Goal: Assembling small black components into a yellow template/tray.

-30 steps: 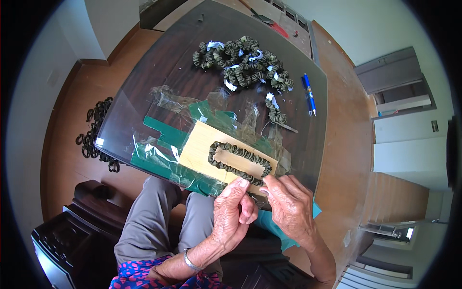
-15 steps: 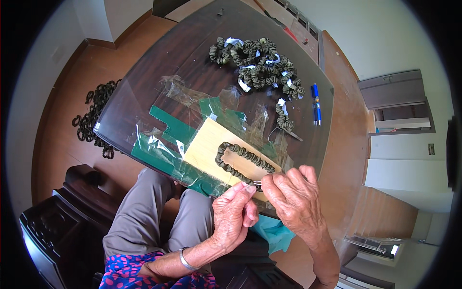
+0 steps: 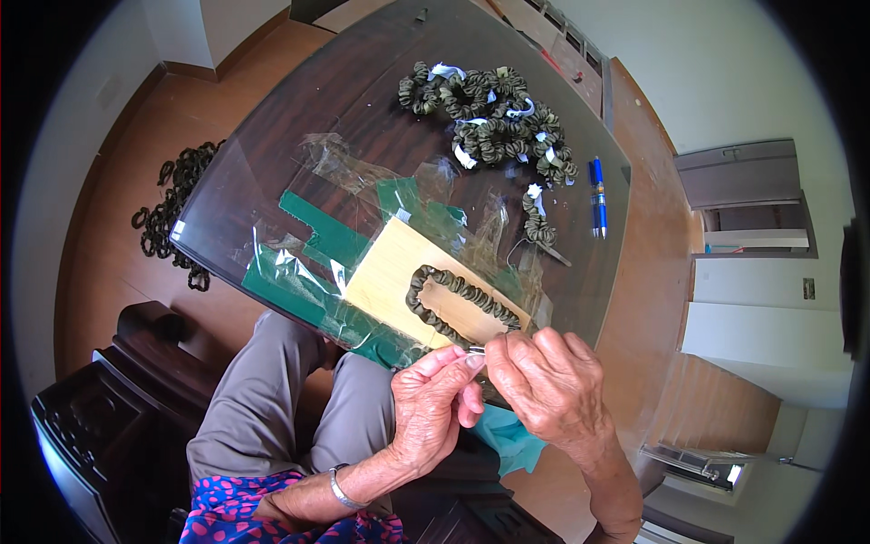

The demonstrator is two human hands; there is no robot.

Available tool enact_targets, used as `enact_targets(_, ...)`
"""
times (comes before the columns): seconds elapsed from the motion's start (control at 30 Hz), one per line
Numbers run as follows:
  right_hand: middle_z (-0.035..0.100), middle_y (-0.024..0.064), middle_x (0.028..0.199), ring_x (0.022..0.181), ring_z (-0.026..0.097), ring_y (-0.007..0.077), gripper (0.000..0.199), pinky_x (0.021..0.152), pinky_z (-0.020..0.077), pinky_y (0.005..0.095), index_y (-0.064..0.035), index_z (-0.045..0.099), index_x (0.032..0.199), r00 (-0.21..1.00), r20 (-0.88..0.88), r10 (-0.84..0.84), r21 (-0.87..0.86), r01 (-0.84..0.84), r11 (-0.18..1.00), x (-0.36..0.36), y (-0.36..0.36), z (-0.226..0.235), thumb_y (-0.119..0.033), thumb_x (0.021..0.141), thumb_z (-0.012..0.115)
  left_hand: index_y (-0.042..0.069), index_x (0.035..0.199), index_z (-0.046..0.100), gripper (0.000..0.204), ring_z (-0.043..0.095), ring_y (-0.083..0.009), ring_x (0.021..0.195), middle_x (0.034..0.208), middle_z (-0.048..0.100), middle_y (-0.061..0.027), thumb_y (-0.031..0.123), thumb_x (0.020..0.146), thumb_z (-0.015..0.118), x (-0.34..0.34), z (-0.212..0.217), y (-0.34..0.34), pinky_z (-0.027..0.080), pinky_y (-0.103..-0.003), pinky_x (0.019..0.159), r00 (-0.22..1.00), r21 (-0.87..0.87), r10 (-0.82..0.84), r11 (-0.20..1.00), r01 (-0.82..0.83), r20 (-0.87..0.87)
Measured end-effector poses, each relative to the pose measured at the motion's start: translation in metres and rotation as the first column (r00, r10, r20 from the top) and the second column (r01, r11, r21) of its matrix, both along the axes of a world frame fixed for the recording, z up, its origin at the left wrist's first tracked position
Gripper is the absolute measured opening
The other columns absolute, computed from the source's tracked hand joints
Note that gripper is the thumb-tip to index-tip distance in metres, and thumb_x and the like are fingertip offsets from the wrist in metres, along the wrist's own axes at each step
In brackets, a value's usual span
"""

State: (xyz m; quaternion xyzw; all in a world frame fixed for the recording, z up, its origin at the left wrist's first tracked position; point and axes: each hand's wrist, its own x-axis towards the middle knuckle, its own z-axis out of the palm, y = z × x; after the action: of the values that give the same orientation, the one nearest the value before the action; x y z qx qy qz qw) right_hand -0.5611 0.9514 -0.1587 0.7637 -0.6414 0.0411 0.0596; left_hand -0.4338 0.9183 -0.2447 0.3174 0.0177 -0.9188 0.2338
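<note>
A dark olive scrunchie [image 3: 460, 288] of gathered fabric lies in a long U on a pale wooden board [image 3: 381, 265]. One of its ends runs to the fingertips of my left hand [image 3: 430, 403], whose thumb and forefinger are pinched together on it. Close against it, my right hand [image 3: 548, 385] is closed, its fingers curled round a thin shiny metal tool [image 3: 477, 350] whose kind is too small to make out. The tool's tip meets the left fingertips. Fingers partly cover both the tool and the scrunchie's near end.
Green tape [image 3: 328, 234] and clear tape surround the board on the dark table [image 3: 263, 163]. Farther off lies a pile of olive scrunchies [image 3: 507, 136] with white tags. Small scissors [image 3: 548, 249] sit beside a short scrunchie piece [image 3: 535, 222]. Blue pens [image 3: 598, 199] lie at right; more scrunchies [image 3: 172, 213] hang at left.
Both hands have shifted slightly left, still together at the scrunchie's near end. The metal tool shows a little more between the fingertips. The scrunchie stays on the board.
</note>
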Motion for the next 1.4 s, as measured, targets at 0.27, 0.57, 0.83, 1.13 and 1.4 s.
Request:
enact_targets(0.27,0.057,0.0022,0.086,0.077,0.053,0.0127,0.03,0.062,0.0379,0.026,-0.0016,0.063,0.1,0.957,-0.241,0.161,0.132,-0.132,0.982,-0.005,-0.007,0.008,-0.019,0.076,0.061,-0.001,0.091,0.062,0.005,0.049,-0.01,0.042,0.06,0.061,-0.0068,0.003,0.091,0.064,-0.002,0.0,0.001,0.037,-0.021,0.039,1.0,-0.025,0.016,1.0,-0.016,0.001)
enact_targets(0.57,0.054,-0.0002,0.069,0.06,0.047,0.0114,0.014,0.05,0.0294,0.0254,-0.0031,0.066,0.082,0.964,-0.222,0.149,0.023,-0.147,0.989,0.002,-0.003,0.004,-0.008,0.069,0.067,-0.004,0.093,0.063,0.007,0.051,-0.0099,0.044,0.063,0.061,-0.0064,0.003,0.092,0.061,0.003,0.005,-0.001,0.04,-0.021,0.04,1.0,-0.041,0.003,0.999,-0.003,0.007)
enact_targets(0.83,0.052,0.0,0.065,0.055,0.046,0.013,0.015,0.046,0.0304,0.0275,-0.0025,0.065,0.08,0.971,-0.163,0.175,-0.019,-0.18,0.983,-0.003,-0.005,0.0,-0.01,0.067,0.066,-0.006,0.097,0.063,0.01,0.054,-0.0083,0.048,0.065,0.061,-0.0057,0.003,0.092,0.061,0.002,0.0,0.004,0.039,-0.02,0.04,0.999,-0.091,0.044,0.995,-0.046,-0.024)
enact_targets(1.13,0.057,0.0059,0.063,0.052,0.049,0.0219,0.018,0.048,0.0382,0.0331,-0.0018,0.065,0.079,0.914,0.37,-0.166,0.116,0.132,0.984,-0.013,-0.002,-0.003,0.002,0.063,0.071,-0.006,0.098,0.064,0.011,0.055,-0.0093,0.048,0.067,0.062,-0.005,0.003,0.093,0.06,0.0,0.003,-0.004,0.041,-0.022,0.04,0.999,-0.138,-0.012,0.99,0.006,-0.041)
enact_targets(1.4,0.059,0.0063,0.064,0.052,0.051,0.0218,0.017,0.049,0.0392,0.0322,-0.001,0.065,0.08,0.882,0.441,-0.168,0.111,0.133,0.985,-0.018,-0.001,-0.008,0.004,0.065,0.071,-0.003,0.094,0.064,0.011,0.051,-0.0122,0.041,0.055,0.058,-0.0076,0.007,0.094,0.06,0.0,0.001,-0.006,0.041,-0.023,0.041,0.992,-0.192,-0.106,0.974,0.116,0.066)
